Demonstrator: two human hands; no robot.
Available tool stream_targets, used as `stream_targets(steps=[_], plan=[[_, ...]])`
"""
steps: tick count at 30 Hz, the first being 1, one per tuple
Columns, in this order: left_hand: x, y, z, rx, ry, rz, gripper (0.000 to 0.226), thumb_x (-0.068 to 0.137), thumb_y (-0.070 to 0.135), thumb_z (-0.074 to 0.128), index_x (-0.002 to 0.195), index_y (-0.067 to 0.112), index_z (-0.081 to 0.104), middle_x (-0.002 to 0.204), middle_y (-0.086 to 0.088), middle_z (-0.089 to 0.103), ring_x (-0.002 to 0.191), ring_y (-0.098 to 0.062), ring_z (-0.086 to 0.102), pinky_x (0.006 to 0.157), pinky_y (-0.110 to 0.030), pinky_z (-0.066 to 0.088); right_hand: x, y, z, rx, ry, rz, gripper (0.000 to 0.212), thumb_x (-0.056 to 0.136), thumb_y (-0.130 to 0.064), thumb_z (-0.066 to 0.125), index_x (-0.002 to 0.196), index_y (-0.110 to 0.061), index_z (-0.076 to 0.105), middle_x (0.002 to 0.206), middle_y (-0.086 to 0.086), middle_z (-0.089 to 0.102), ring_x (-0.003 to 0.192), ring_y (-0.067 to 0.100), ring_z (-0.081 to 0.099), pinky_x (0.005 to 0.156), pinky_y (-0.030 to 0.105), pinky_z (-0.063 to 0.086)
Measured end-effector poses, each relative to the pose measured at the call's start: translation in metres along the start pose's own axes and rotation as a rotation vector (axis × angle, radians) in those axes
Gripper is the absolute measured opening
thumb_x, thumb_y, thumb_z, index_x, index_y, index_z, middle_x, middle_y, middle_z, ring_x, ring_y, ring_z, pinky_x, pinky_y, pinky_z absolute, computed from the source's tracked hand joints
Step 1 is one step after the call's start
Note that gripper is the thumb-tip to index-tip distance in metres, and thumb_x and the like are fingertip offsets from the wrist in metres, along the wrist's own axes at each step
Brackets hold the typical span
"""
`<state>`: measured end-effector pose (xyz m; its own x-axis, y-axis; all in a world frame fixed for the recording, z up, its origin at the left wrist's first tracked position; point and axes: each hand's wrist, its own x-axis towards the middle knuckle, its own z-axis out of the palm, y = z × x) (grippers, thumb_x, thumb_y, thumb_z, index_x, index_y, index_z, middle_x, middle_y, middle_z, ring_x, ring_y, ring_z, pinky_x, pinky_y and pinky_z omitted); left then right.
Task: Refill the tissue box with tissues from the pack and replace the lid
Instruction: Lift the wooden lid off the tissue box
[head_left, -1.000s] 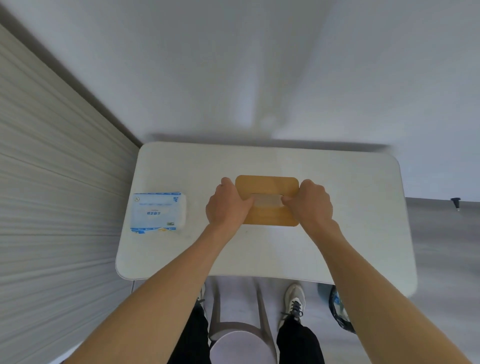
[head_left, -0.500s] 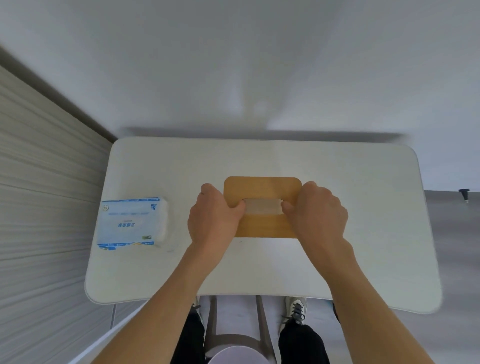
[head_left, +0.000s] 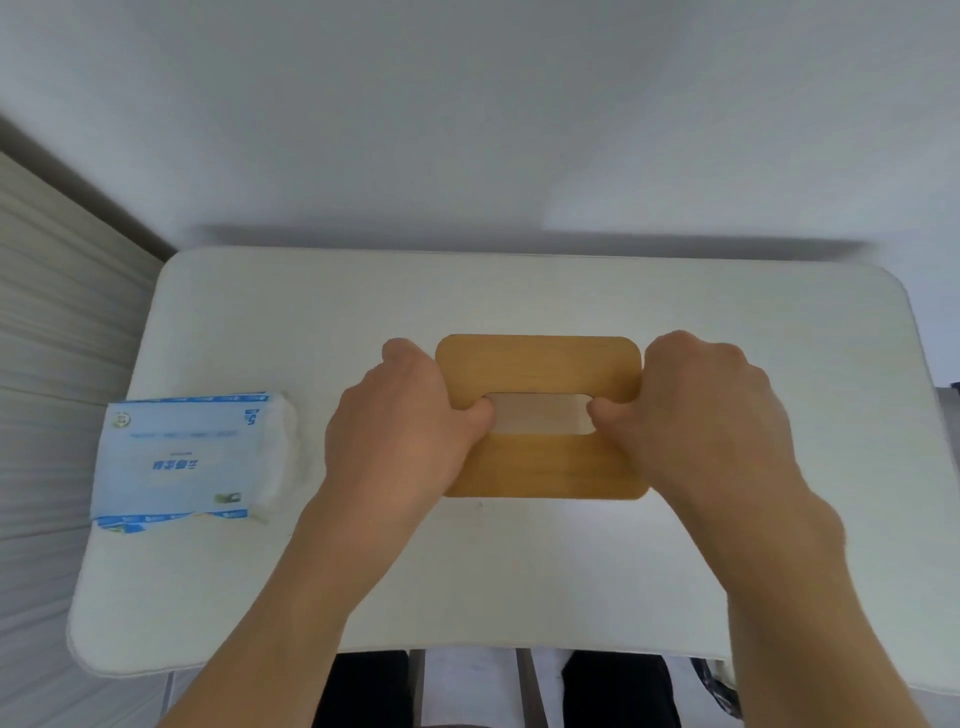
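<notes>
The tissue box lid (head_left: 540, 364) lies flat mid-table (head_left: 519, 571). The left hand (head_left: 400, 431) grips its left end and the right hand (head_left: 706, 415) its right end, fingers curled over the edges and thumbs hooked into the slot (head_left: 540, 413). The tissue pack (head_left: 192, 457) lies well to the left.

Lid (head_left: 540, 364): wood, honey-brown, fine straight grain, smooth, matt to faint satin. Slot (head_left: 540, 413) in it shows a paler, flat, matt surface, material unclear. Tissue pack (head_left: 182, 457): thin plastic film wrapper, white with blue print, slightly creased, soft sheen. White tissue paper (head_left: 288, 447) exposed at its right end, soft, fluffy-looking. Table (head_left: 519, 571): white top, smooth, matt. Left wall panel (head_left: 52, 338): pale, ribbed, matt. Back wall (head_left: 467, 130): plain white, matt.
</notes>
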<state>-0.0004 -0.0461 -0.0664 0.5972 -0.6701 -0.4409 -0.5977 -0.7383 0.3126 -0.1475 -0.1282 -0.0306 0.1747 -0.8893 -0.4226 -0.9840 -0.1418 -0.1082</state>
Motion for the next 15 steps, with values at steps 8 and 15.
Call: stream_targets(steps=[8,15], plan=[[-0.003,0.001,0.004,0.107,0.111,0.038,0.046,0.084,0.055,0.065,0.081,0.016,0.041,0.074,-0.001,0.053,0.062,-0.016,0.047,0.048,-0.030,0.030,-0.006,0.001,0.005,-0.001,0.082,-0.065,0.034,0.081,-0.030,0.070,0.067,-0.015,0.043,0.066,0.004,0.049,0.055,0.019,0.045,0.049,0.028,0.030],[-0.008,0.003,0.004,0.171,0.200,0.104,0.040,0.081,0.043,0.067,0.069,0.014,0.044,0.067,-0.004,0.051,0.059,-0.023,0.049,0.048,-0.028,0.031,-0.010,0.001,0.011,-0.023,0.157,-0.128,0.032,0.078,-0.022,0.072,0.065,-0.014,0.044,0.066,0.004,0.048,0.053,0.019,0.044,0.046,0.025,0.027]])
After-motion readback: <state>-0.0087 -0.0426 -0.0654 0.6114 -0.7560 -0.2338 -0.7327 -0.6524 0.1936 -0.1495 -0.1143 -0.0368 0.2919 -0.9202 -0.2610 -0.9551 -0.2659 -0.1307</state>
